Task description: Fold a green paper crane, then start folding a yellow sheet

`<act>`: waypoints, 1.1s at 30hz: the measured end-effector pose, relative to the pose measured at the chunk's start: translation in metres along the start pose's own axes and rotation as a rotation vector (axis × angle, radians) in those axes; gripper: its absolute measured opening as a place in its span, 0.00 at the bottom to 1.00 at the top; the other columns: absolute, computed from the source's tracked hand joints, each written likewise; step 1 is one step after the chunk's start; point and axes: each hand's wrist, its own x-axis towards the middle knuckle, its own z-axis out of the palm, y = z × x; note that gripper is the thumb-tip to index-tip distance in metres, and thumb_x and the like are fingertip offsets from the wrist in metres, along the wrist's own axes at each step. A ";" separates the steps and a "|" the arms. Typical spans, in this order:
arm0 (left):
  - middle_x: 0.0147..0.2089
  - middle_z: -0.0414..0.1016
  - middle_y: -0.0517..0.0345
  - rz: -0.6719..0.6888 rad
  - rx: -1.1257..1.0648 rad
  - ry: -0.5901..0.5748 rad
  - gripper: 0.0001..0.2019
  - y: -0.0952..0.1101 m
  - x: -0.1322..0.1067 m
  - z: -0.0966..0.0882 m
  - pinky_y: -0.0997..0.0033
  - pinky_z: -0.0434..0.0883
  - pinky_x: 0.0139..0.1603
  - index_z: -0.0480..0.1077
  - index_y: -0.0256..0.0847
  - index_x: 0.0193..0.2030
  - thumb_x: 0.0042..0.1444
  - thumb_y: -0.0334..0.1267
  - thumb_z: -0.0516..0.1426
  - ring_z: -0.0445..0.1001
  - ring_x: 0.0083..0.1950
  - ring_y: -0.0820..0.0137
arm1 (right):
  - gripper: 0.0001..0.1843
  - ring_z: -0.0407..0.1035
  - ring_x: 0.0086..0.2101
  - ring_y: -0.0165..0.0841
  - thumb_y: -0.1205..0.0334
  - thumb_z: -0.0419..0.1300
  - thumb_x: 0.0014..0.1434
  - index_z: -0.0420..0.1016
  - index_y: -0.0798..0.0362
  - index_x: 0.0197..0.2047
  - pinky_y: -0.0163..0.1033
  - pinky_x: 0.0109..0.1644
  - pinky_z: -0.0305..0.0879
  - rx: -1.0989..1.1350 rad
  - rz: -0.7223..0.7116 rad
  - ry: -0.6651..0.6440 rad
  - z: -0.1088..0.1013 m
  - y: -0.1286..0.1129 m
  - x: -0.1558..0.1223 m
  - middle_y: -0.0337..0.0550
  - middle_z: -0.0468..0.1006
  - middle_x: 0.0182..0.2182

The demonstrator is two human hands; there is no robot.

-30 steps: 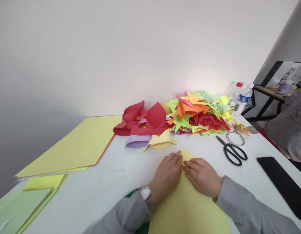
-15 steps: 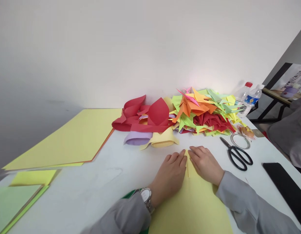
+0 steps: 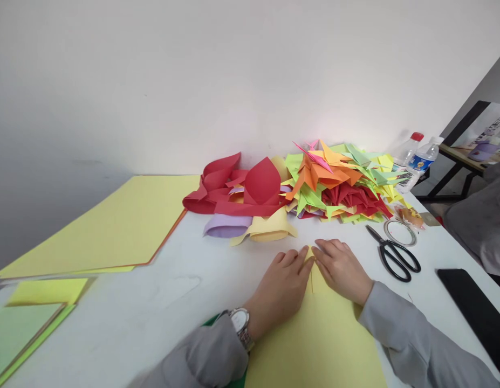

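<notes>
Here, both hands lie palm down on a yellow sheet (image 3: 318,339) that rests flat on the white bench (image 3: 152,323), right in front of the person. The left hand (image 3: 280,288) and the right hand (image 3: 342,269) meet at the sheet's far corner. Their fingers (image 3: 296,261) are straight and pressed together, flat against the paper, with the fingertips of the two hands touching over a fold line that runs back toward the person. Neither hand pinches or lifts anything. A wristwatch (image 3: 238,322) sits on the left wrist, and a bit of green paper (image 3: 211,322) peeks out beneath that sleeve.

Beyond the hands, a pale yellow curl (image 3: 269,229) and a lilac strip (image 3: 227,225) lie near curled red paper (image 3: 241,191). To their right, a heap of folded paper figures (image 3: 338,183) in orange, green, red and yellow stands against the wall. Black scissors (image 3: 393,257) lie just right of the right hand, with a tape ring (image 3: 400,233) touching their blades. Two plastic bottles (image 3: 409,151) stand behind the heap. A black slab (image 3: 476,307) lies at the bench's right edge. Large yellow sheets (image 3: 112,226) lie well to the left.
</notes>
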 end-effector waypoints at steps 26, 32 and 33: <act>0.61 0.67 0.38 0.019 -0.033 0.034 0.24 0.002 0.001 0.004 0.56 0.65 0.48 0.65 0.31 0.59 0.54 0.25 0.50 0.66 0.51 0.54 | 0.18 0.62 0.46 0.41 0.66 0.51 0.66 0.71 0.51 0.57 0.45 0.46 0.60 0.068 0.062 -0.063 -0.001 0.004 0.005 0.50 0.72 0.52; 0.58 0.69 0.35 0.047 0.010 0.068 0.23 0.004 0.001 0.007 0.56 0.66 0.48 0.66 0.28 0.58 0.55 0.24 0.49 0.67 0.50 0.54 | 0.18 0.62 0.44 0.43 0.64 0.52 0.66 0.69 0.49 0.58 0.45 0.41 0.57 -0.091 0.042 -0.164 -0.013 -0.004 0.011 0.49 0.71 0.53; 0.57 0.70 0.35 0.052 0.019 0.070 0.22 0.004 0.001 0.007 0.56 0.66 0.48 0.67 0.27 0.57 0.55 0.24 0.49 0.67 0.49 0.54 | 0.18 0.62 0.44 0.43 0.64 0.52 0.66 0.69 0.49 0.58 0.45 0.40 0.56 -0.113 0.049 -0.179 -0.014 -0.005 0.013 0.50 0.71 0.53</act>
